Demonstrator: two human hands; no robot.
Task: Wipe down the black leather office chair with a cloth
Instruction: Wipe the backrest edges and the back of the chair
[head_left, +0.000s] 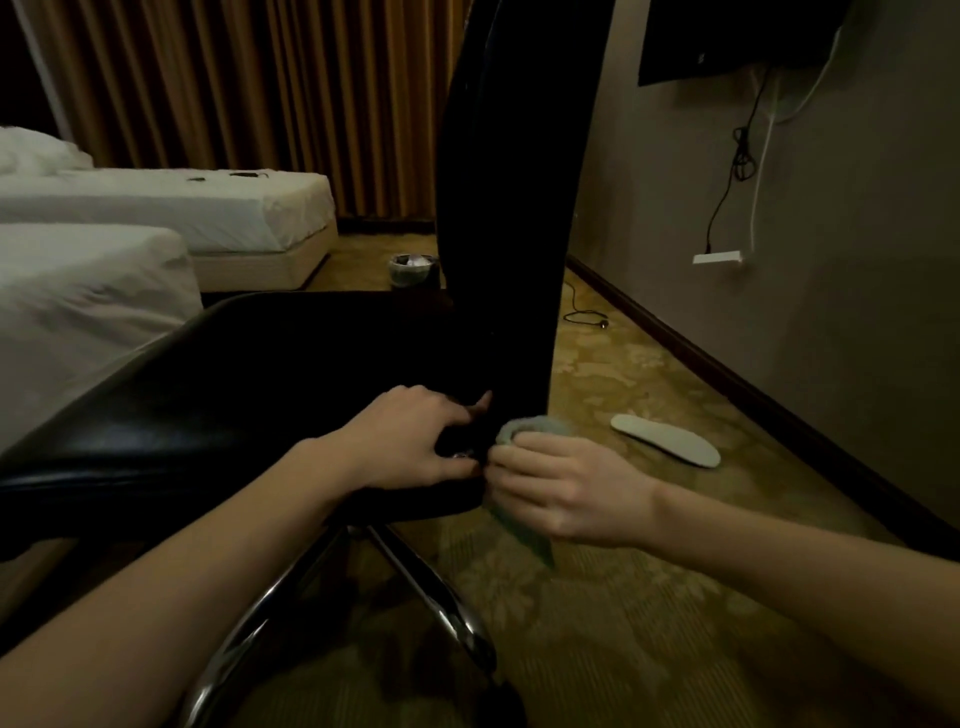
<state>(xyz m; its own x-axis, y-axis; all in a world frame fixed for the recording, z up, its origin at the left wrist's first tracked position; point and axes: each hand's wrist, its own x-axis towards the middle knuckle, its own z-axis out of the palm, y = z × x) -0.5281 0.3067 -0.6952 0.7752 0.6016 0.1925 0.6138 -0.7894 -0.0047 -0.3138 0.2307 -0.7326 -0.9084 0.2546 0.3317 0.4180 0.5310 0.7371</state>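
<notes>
The black leather office chair (270, 384) fills the middle of the view, seen from its side, with its tall backrest (514, 182) rising to the top edge. My left hand (415, 441) grips the rear corner of the seat where it meets the backrest. My right hand (566, 493) is closed on a pale green cloth (524, 428), pressing it against the lower edge of the backrest. One corner of the cloth hangs down below my fingers. The chair's chrome base legs (415, 577) show underneath.
Two beds with white sheets (156, 208) stand at the left. A small waste bin (412, 270) sits on the patterned carpet behind the chair. A white insole (665, 440) and a black cable (584, 314) lie on the floor at the right, near the wall.
</notes>
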